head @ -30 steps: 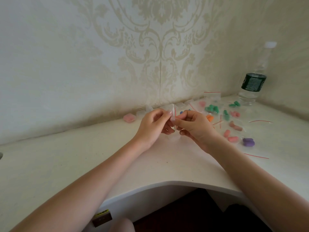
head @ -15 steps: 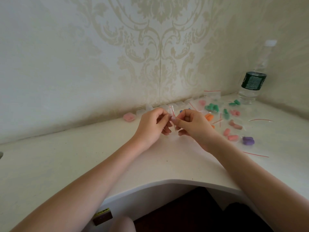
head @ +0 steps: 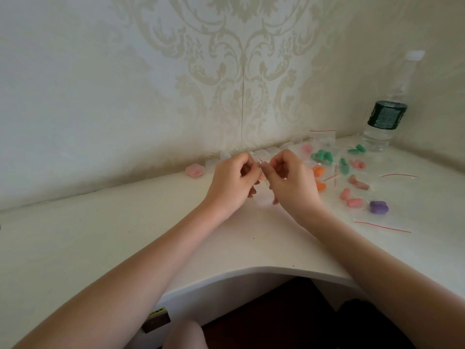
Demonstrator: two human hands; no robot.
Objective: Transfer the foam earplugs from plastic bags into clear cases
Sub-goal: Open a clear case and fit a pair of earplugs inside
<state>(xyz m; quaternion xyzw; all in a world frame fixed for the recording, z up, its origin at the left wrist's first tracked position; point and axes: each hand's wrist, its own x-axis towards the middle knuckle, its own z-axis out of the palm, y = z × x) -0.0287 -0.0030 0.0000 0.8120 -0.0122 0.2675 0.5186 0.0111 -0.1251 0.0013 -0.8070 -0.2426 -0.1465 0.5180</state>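
Note:
My left hand (head: pixel 232 181) and my right hand (head: pixel 289 182) meet above the white desk (head: pixel 125 243), each pinching one side of a small clear plastic bag (head: pixel 263 195) with a red zip strip at its top. The bag hangs between the fingers, and what is inside is hard to see. A closed clear case with pink earplugs (head: pixel 194 170) lies by the wall on the left. A row of empty clear cases (head: pixel 266 151) lines the wall behind my hands. Bags of green earplugs (head: pixel 323 156), pink earplugs (head: pixel 351 199), orange earplugs (head: pixel 319 172) and purple earplugs (head: pixel 378 207) lie to the right.
A water bottle with a dark green label (head: pixel 385 117) stands in the far right corner. Empty bags with red strips (head: pixel 382 226) lie on the right part of the desk. The desk's curved front edge (head: pixel 251 270) runs below my forearms.
Both hands have shifted slightly and kept hold of the small bag. Its red-striped top, upright between the fingertips a second ago, now sits lower between the two hands.

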